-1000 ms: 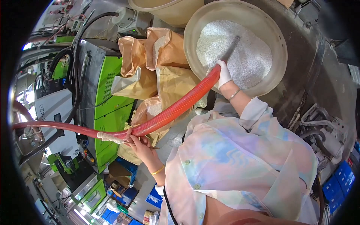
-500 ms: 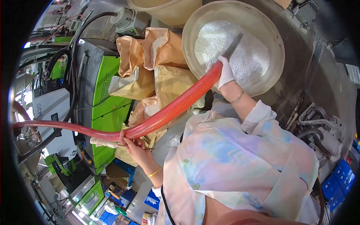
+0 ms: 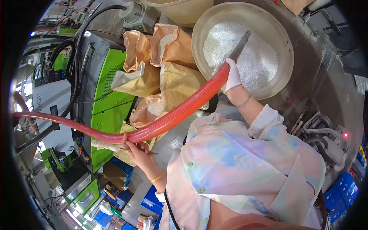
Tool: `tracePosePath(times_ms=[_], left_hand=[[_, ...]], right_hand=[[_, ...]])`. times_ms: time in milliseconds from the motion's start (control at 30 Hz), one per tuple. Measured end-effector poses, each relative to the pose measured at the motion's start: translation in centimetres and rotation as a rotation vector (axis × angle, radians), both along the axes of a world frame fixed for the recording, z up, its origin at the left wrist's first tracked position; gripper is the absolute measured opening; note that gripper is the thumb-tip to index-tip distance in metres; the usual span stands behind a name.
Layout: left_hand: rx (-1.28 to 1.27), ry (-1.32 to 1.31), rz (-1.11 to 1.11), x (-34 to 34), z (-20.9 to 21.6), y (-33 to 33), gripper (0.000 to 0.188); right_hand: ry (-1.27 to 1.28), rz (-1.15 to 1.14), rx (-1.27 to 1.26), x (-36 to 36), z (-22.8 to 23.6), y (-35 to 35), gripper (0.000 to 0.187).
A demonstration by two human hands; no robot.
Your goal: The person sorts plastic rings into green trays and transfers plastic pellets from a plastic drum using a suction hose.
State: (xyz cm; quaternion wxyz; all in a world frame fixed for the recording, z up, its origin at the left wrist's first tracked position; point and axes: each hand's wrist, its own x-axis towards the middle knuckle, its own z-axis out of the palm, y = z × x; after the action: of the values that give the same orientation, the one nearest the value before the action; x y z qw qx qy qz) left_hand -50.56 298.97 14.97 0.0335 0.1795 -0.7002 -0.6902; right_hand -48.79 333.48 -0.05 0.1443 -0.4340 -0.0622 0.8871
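Observation:
A thick red ribbed hose (image 3: 180, 104) runs across in front of me and ends in a grey tapered nozzle (image 3: 240, 45). My right hand (image 3: 232, 75), in a white glove, is closed around the hose just behind that nozzle. Over a wide round tub (image 3: 285, 71) of white pellets (image 3: 256, 69), the nozzle's tip points away from me. My left hand (image 3: 137, 149), its fingers bare, grips the hose farther back from below. A pale rolled or wrapped thing (image 3: 102, 145) and a thin stick-like end show beside those fingers; whether the hand holds them I cannot tell.
Several open brown paper sacks (image 3: 180, 82) stand left of the tub, some showing white pellets. Beyond them is a green and grey machine (image 3: 111, 90) with black cables. Another tub (image 3: 180, 11) stands at the back. Blue bins (image 3: 342, 193) and piping (image 3: 326, 134) lie to the right.
The nozzle's tip has lifted slightly, and its end shows more plainly above the pellets. The hose's far left part sits higher. Both hands keep their hold.

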Motion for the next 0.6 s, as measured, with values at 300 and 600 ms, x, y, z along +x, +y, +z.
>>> tracePosePath(times_ms=[300,600], left_hand=[[0.071,0.006,-0.077,-1.3,-0.3,2.5,0.026],[-0.015,-0.075,-0.136,-2.0,-3.5,5.1,0.022]], right_hand=[[-0.014,-0.103,0.051,0.5,-2.9,2.1,0.032],[-0.094,0.022,0.133,0.3,-12.2,3.6,0.028]])
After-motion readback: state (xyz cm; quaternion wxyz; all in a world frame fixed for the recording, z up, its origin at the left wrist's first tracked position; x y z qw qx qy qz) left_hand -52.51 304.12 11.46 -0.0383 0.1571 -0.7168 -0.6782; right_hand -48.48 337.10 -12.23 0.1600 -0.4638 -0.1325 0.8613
